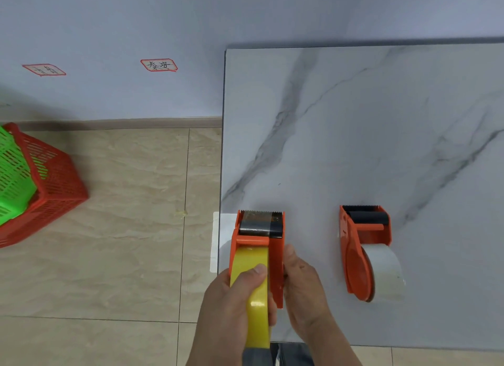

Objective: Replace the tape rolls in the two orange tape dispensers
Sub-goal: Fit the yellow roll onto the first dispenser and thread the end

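At the near left corner of the marble surface [354, 120], a person's left hand [231, 305] wraps its grip closed around a yellow roll [253, 262], thumb across the tape, working it at the first dispenser [275, 256]. The right hand [302, 284], just right of the roll, pinches the dispenser's orange side wall to steady it. Right again and well apart, the second dispenser [360, 245] lies untouched, a whitish roll [387, 270] in place. The yellow roll appears mid-swap; seating or freeing it on the hub looks next.
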